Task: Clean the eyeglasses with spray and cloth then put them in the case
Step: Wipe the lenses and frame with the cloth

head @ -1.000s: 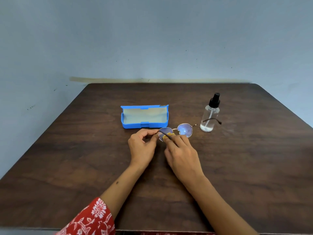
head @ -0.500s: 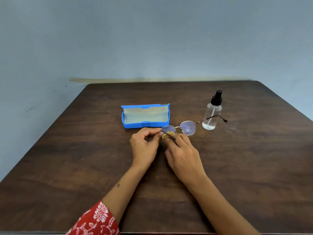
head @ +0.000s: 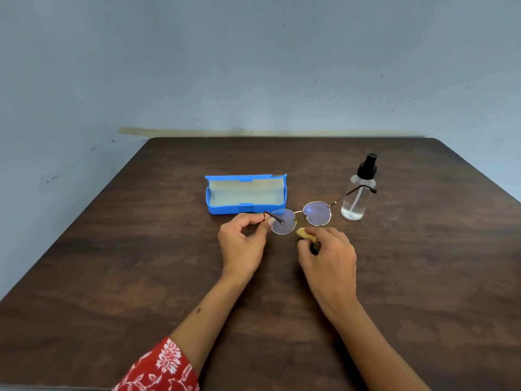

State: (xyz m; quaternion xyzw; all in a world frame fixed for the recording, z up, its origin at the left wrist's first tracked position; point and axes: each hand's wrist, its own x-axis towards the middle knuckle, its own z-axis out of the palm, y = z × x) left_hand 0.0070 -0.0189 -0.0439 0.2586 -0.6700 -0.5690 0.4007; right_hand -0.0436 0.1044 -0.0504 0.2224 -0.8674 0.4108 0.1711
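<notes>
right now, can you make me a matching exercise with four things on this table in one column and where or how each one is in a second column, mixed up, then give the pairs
Things:
1. eyeglasses
2. case
3. spray bottle
4. cloth

States:
A. stands upright on the right side of the table, black cap on top
B. lies open, pale lining showing
C. bunched yellow in the right hand
D. pinched at one temple by the left hand, arms unfolded

Pairs: 1-D, 2-B, 3-A, 4-C
</notes>
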